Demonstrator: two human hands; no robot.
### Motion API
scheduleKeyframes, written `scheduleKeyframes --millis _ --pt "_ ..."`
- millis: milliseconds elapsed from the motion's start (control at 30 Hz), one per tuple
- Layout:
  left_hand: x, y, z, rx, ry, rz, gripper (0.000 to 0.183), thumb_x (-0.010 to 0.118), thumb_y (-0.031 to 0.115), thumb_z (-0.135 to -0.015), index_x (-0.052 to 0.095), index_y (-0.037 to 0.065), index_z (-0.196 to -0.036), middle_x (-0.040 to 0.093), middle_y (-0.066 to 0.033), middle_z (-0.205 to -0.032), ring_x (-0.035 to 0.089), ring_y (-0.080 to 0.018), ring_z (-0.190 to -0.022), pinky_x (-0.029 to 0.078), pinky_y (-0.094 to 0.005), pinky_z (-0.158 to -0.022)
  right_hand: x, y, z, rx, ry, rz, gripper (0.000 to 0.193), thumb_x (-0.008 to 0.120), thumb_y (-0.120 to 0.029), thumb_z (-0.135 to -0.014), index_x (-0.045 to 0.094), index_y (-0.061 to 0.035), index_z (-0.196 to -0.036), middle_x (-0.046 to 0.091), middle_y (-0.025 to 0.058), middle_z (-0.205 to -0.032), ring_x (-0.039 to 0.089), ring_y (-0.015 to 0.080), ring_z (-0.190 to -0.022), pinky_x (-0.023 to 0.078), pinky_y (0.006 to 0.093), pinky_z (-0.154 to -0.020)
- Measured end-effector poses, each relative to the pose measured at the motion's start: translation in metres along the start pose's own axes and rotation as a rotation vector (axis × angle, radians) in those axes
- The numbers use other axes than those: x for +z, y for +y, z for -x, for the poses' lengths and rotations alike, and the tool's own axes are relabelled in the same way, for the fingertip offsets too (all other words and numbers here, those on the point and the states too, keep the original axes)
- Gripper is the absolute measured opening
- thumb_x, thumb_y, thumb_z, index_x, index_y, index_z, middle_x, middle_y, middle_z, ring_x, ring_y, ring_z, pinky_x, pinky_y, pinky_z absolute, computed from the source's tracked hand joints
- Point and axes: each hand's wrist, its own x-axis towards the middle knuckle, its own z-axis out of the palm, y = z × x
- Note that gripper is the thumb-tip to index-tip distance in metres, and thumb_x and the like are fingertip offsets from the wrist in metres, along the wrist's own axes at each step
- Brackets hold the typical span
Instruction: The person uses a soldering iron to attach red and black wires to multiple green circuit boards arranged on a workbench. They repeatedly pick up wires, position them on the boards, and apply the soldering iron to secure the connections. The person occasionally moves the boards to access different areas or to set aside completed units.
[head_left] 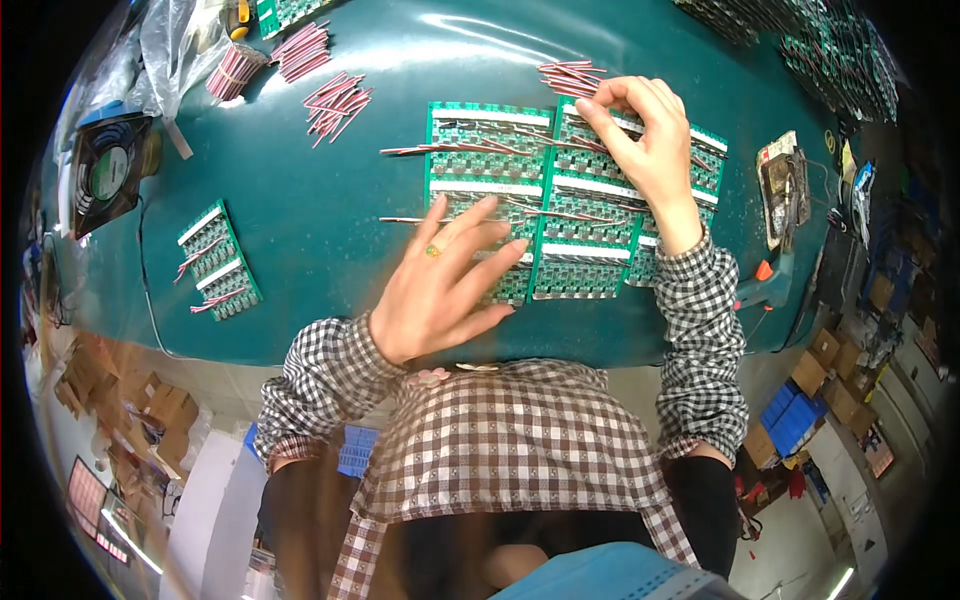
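Note:
Green circuit boards [582, 283] lie side by side in panels on the table, with white strips across them and thin wires along their rows. Over the lower part of the left panel [485, 172], my left hand [440, 275] is open, fingers spread and palm down, covering some of the board. My right hand [645, 130] is at the top of the middle panel, thumb and forefinger pinched together beside a small pile of red and white wires [570, 76]. Whatever sits between those fingertips is too small to make out.
Further wire piles [337, 105] and a tied wire bundle [235, 72] lie at the far left. A small board [220, 262] and a black fan [112, 170] are on the left. Stacked boards [838, 65] stand far right, above a teal-handled tool [765, 289].

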Motion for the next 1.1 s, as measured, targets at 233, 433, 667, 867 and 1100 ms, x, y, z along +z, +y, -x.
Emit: scheduleKeyframes --millis 233,433,667,867,1100 --pt "0.001 0.000 0.002 -0.014 0.027 0.002 0.066 0.081 0.025 -0.068 0.055 0.010 -0.127 0.053 -0.0110 -0.126 0.043 -0.0330 -0.130 0.024 -0.0594 -0.110 -0.006 -0.004 -0.002 -0.017 -0.096 0.030 0.019 0.076 -0.027 -0.075 0.064 -0.0126 -0.075 0.061 -0.0037 -0.068 0.055 0.0161 -0.070 0.038 0.0318 -0.073" --pt "0.001 0.002 0.002 -0.013 0.034 -0.004 0.066 0.080 0.025 -0.068 0.055 0.010 -0.127 0.053 -0.0113 -0.126 0.043 -0.0327 -0.130 0.024 -0.0596 -0.110 -0.002 -0.003 0.001 -0.043 -0.072 0.051 0.020 0.076 -0.029 -0.075 0.063 -0.0132 -0.074 0.059 -0.0034 -0.069 0.054 0.0176 -0.071 0.037 0.0329 -0.073" --pt "0.008 0.004 0.001 -0.007 0.050 -0.007 0.068 0.081 0.024 -0.068 0.053 0.010 -0.129 0.052 -0.0107 -0.126 0.046 -0.0285 -0.129 0.021 -0.0593 -0.111 0.002 -0.007 0.002 -0.031 -0.056 0.073 0.020 0.075 -0.029 -0.076 0.063 -0.0135 -0.074 0.057 -0.0030 -0.071 0.054 0.0178 -0.075 0.037 0.0335 -0.073" --pt "0.013 0.009 0.003 -0.020 0.061 -0.012 0.069 0.081 0.022 -0.067 0.053 0.010 -0.128 0.053 -0.0099 -0.126 0.047 -0.0279 -0.127 0.021 -0.0593 -0.111 0.008 -0.007 0.011 -0.026 0.032 0.088 0.023 0.075 -0.032 -0.077 0.063 -0.0121 -0.076 0.055 0.0002 -0.077 0.055 0.0202 -0.080 0.039 0.0364 -0.074" --pt "0.022 0.010 0.002 -0.013 0.105 -0.026 0.070 0.081 0.020 -0.066 0.053 0.009 -0.129 0.054 -0.0097 -0.124 0.047 -0.0283 -0.127 0.021 -0.0589 -0.111 0.007 -0.022 0.006 -0.067 0.033 0.174 0.021 0.074 -0.027 -0.079 0.065 -0.0086 -0.079 0.057 0.0030 -0.083 0.057 0.0218 -0.084 0.043 0.0360 -0.077"
